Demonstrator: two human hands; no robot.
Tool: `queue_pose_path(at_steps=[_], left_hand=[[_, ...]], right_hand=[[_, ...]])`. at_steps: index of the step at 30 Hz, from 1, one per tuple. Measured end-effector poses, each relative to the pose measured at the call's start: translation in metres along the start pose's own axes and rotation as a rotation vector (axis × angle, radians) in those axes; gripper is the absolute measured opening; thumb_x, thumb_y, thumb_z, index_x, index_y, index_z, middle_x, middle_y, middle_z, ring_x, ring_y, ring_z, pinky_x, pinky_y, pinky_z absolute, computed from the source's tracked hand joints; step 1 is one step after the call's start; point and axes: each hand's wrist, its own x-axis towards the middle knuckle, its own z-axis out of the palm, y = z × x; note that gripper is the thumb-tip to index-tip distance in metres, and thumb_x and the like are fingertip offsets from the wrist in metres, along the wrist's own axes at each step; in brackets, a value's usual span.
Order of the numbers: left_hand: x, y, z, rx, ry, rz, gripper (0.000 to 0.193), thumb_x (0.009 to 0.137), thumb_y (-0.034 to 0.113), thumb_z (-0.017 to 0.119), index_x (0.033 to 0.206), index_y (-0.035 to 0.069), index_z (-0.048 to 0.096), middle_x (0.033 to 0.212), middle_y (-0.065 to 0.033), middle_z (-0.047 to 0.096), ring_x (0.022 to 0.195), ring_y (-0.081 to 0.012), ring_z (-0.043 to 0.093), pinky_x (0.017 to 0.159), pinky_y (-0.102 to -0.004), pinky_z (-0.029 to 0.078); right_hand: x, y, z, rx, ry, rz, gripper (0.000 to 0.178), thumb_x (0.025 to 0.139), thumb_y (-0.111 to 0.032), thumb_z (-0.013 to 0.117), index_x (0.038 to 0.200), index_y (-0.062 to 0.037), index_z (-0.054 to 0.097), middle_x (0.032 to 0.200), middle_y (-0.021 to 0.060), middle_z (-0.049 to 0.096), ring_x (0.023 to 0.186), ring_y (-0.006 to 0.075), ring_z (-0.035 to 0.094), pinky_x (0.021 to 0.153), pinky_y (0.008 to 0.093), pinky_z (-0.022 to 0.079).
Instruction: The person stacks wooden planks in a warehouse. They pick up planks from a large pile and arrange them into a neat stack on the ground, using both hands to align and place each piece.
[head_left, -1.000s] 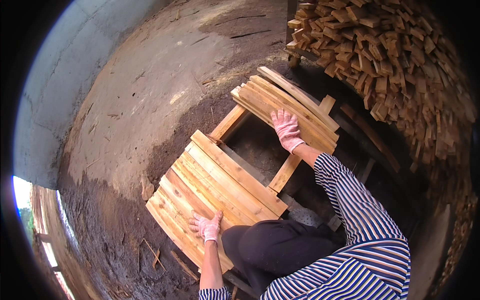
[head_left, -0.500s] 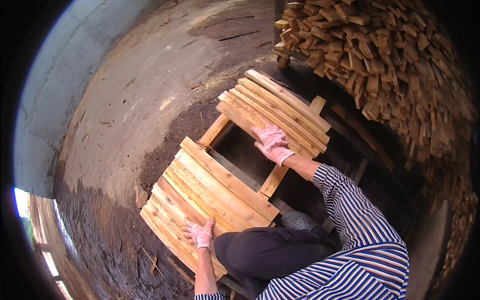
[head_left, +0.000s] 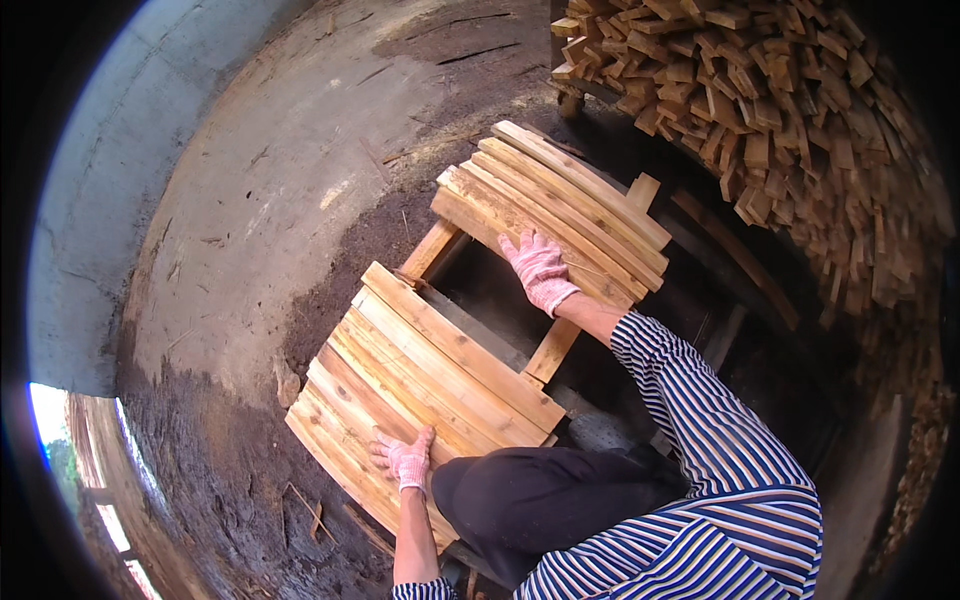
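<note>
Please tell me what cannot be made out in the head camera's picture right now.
All in the head view:
Right hand: its palm and exact grip, hidden by the back of the hand.
Near boards: some lower ends, covered by the dark-trousered leg.
Wood pile: its top, cut off by the upper edge.
Left sleeve: cut off by the lower edge.

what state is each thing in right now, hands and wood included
left hand: gloved, fingers spread, resting on the near boards
right hand: gloved, at the far boards' near edge; grip unclear
near boards: lying side by side
far boards: bunched, separated from near boards by a gap
wood pile: stacked, ends showing
ground: littered with scraps
</note>
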Motion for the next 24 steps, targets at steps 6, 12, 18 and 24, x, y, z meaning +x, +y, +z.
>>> queue_pose_path(at_steps=[6, 12, 18, 24], left_hand=[[-0.003, -0.002, 0.001, 0.021, 0.009, -0.038, 0.139, 0.065, 0.067, 0.083, 0.163, 0.016, -0.001, 0.167, -0.0279, 0.004, 0.154, -0.0467, 0.005, 0.118, -0.0660, 0.018], [0.004, 0.012, 0.004, -0.013, -0.008, 0.006, 0.139, 0.065, 0.067, 0.083, 0.164, 0.016, 0.000, 0.167, -0.0284, 0.004, 0.154, -0.0464, 0.004, 0.118, -0.0657, 0.019], [0.002, -0.004, 0.003, -0.015, 0.001, -0.011, 0.138, 0.066, 0.068, 0.082, 0.163, 0.014, 0.000, 0.167, -0.0292, 0.003, 0.154, -0.0473, 0.004, 0.118, -0.0664, 0.018], [0.001, -0.001, -0.003, -0.049, 0.002, -0.005, 0.138, 0.067, 0.068, 0.081, 0.163, 0.013, -0.002, 0.167, -0.0293, 0.002, 0.153, -0.0490, 0.004, 0.118, -0.0680, 0.015]], right_hand=[[0.003, 0.026, -0.036, 0.268, -0.077, -0.039, 0.065, 0.089, -0.016, 0.064, 0.151, -0.0231, 0.044, 0.136, 0.0217, 0.055, 0.121, 0.0398, 0.055, 0.097, 0.0510, 0.048], [0.017, 0.028, -0.016, 0.190, -0.014, 0.197, 0.072, 0.085, -0.023, 0.073, 0.151, -0.0267, 0.044, 0.134, 0.0201, 0.053, 0.124, 0.0387, 0.053, 0.101, 0.0495, 0.045], [0.034, 0.023, -0.019, 0.268, -0.138, 0.174, 0.083, 0.081, -0.031, 0.077, 0.154, -0.0305, 0.038, 0.140, 0.0203, 0.049, 0.127, 0.0405, 0.051, 0.101, 0.0543, 0.043], [0.009, -0.006, -0.022, 0.288, -0.024, 0.072, 0.063, 0.089, -0.017, 0.058, 0.150, -0.0270, 0.047, 0.127, 0.0191, 0.058, 0.115, 0.0369, 0.056, 0.094, 0.0506, 0.046]])
